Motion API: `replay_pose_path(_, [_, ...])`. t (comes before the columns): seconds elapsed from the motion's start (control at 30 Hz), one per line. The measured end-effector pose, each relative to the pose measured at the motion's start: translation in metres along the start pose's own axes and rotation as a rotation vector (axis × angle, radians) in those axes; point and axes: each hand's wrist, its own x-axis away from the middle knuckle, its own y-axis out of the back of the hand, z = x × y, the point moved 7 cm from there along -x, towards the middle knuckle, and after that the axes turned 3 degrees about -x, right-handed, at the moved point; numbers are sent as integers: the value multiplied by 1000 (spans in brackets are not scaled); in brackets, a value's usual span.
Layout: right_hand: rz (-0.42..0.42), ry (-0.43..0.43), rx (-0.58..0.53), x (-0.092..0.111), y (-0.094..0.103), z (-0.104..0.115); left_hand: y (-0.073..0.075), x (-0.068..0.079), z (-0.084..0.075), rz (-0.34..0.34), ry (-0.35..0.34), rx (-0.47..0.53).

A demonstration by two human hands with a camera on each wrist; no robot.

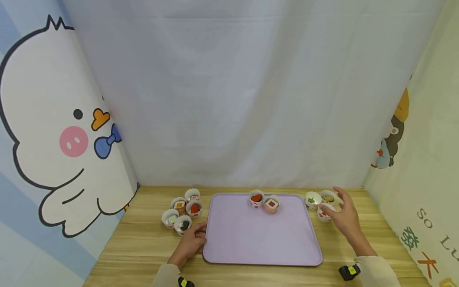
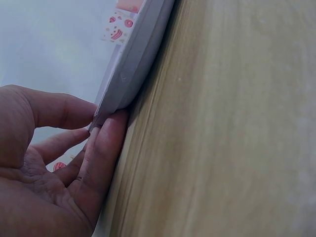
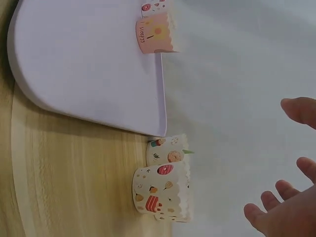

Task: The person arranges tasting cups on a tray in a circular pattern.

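Note:
My left hand (image 1: pixel 193 240) is at the left edge of a lilac tray (image 1: pixel 258 243). In the left wrist view its thumb lies on the rim and the fingers are below, pinching the edge. On the tray's far side stand a paper cup with a red filling (image 1: pixel 256 198) and a pink paper cup (image 1: pixel 271 204). My right hand (image 1: pixel 346 215) hovers with spread fingers by three paper cups right of the tray: one with something green (image 1: pixel 313 200), one with something yellowish (image 1: pixel 328 197), and a nearer one (image 1: pixel 324 213). The right wrist view shows it apart from them.
Left of the tray several paper cups stand in a cluster, among them one with a red filling (image 1: pixel 195 209), one with a dark filling (image 1: pixel 183 225) and one with an orange piece (image 1: pixel 179 205). A pale curtain (image 1: pixel 229 99) hangs behind the wooden table (image 1: pixel 132 247).

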Motion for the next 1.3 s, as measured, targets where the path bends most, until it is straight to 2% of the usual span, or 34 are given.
replay_pose_path(0.2, [-17, -93, -74, -3, 6, -22, 0, 0, 0, -5, -3, -7])
replay_pose_path(0.43, [-16, -156, -146, -6, 5, -43, 1, 0, -1, -13, 2, -11])
replay_pose_path(0.8, [22, -261, -246, -14, -14, -70, 0, -2, 1, 3, -5, -8])
replay_pose_path(1.1, [25, -274, -263, -17, -27, -75, 0, -2, 1, 0, -11, 0])
replay_pose_path(1.3, [-11, -286, -240, -21, -32, -85, 0, -2, 0, -9, -20, 1])
